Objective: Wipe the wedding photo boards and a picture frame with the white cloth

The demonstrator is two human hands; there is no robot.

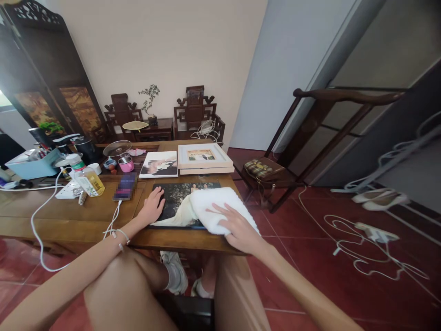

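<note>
A glossy photo panel (177, 202), showing a figure in a long white gown and smaller figures, lies flat near the table's front edge. My left hand (154, 205) rests on its left edge, palm down and fingers stretched out. With my right hand (237, 227) I hold a folded white towel (220, 197) against the panel's right part, some fingers extended over the cloth. The towel hides that side of the panel and hangs a little past the table's right edge.
Behind the panel lie a white photo book (160, 164) and stacked framed pictures (206, 158). To the left are a charging phone (124, 187), a bottle of yellow liquid (87, 179), a pink cup (126, 163) and a blue basket (32, 165). A wooden chair (292, 133) stands right, cables (372, 257) on the floor.
</note>
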